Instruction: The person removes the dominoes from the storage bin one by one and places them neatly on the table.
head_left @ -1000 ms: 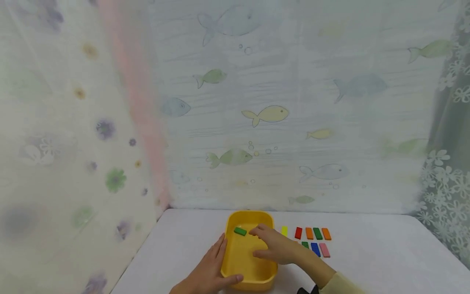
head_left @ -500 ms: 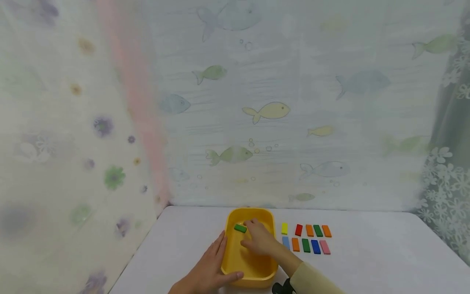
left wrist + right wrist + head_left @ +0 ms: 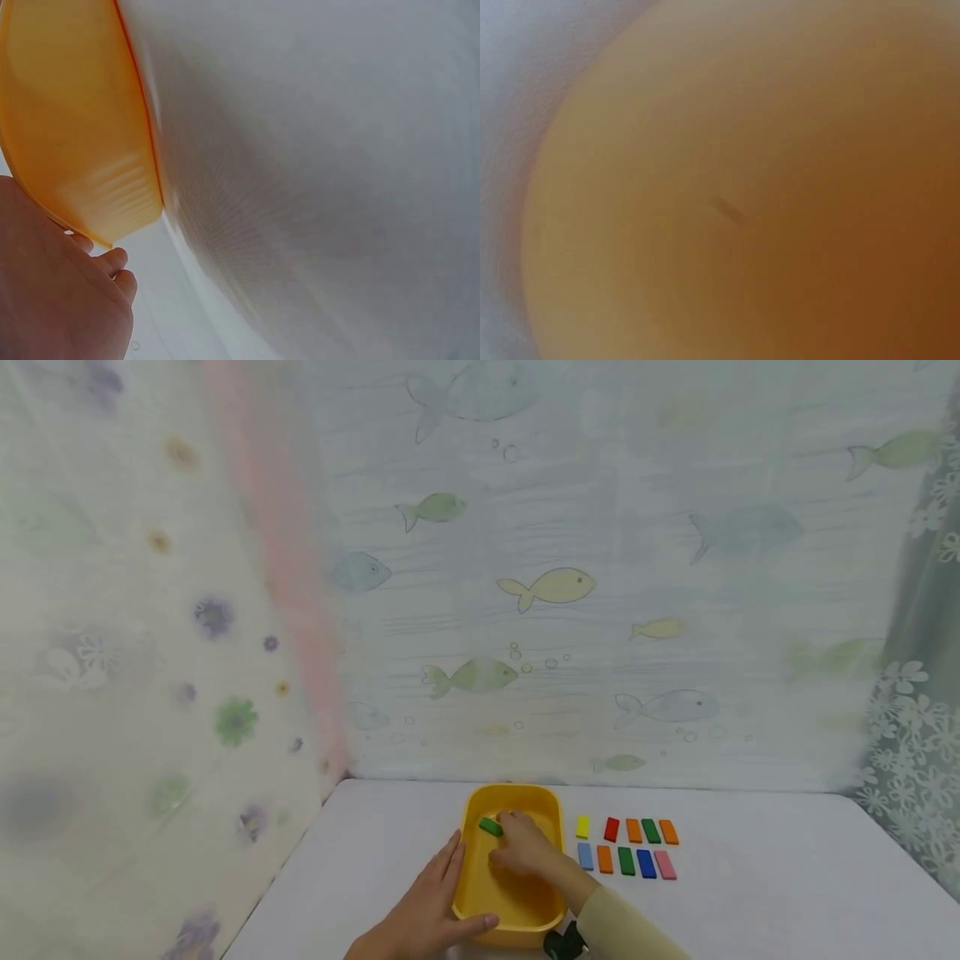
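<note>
A yellow rectangular tray (image 3: 517, 902) stands in front of me. Along its left side lies my left hand (image 3: 431, 897), fingers straight against the outer wall and thumb over the near rim. In the left wrist view its fingertips touch the rim of the tray (image 3: 82, 135). My right hand (image 3: 528, 847) reaches down inside the tray, with its fingertips right at the right end of a small green block (image 3: 491, 827). The thumb stays apart from the block. Only blurred yellow tray (image 3: 667, 225) fills the right wrist view; the right fingers do not show there.
To the tray's right, two rows of small flat blocks lie on the white table (image 3: 750, 877). The back row includes a yellow block (image 3: 582, 827) and a red block (image 3: 612, 829); a pink block (image 3: 665, 864) ends the front row. A fish-print curtain (image 3: 600, 527) hangs behind.
My right hand has moved left and down into the tray, up to the green block, which has turned slightly. The left hand stays at the tray's side.
</note>
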Tool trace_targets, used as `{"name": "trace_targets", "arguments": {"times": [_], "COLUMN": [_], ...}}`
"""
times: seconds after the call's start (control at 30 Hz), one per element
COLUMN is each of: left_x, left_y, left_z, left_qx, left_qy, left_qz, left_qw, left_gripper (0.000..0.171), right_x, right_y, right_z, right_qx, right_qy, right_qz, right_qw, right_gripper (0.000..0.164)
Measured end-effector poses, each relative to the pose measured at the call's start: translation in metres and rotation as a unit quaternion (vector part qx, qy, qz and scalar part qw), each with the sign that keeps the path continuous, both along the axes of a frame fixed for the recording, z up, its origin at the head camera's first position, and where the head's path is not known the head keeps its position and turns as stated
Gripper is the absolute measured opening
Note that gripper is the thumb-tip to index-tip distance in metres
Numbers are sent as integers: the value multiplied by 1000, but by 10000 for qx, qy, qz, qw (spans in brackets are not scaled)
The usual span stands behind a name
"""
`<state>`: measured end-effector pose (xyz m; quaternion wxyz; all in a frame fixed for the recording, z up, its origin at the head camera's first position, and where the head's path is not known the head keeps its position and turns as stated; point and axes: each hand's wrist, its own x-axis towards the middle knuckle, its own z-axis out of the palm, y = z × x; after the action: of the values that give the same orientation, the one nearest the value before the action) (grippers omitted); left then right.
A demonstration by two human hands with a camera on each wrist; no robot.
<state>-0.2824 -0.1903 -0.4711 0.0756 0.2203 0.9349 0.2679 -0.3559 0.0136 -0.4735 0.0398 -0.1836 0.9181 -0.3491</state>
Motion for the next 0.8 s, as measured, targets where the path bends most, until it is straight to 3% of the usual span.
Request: {"name": "trace_targets", "arguments": {"times": [0.17,0.47,0.8], "left_x": [0,2,2], "left_y": [0,1,0], "left_z": [1,3,2], "left_qx": [-10,33,-52], "left_qy": [-48,-13,48], "left_qz": [13,-19,-2], "left_qw": [10000,10000,10000], "left_gripper": [110,109,110], "right_x": [-2,-4,-1], "right_y": [-1,-8,-9], "right_z": [0,-3,-3], "right_qx": [-86,424,248], "right_qy": [-79,79,-96], "right_qz": [331,486,689], "right_qw": [9994,9979,9973], "right_gripper": [56,71,49]}}
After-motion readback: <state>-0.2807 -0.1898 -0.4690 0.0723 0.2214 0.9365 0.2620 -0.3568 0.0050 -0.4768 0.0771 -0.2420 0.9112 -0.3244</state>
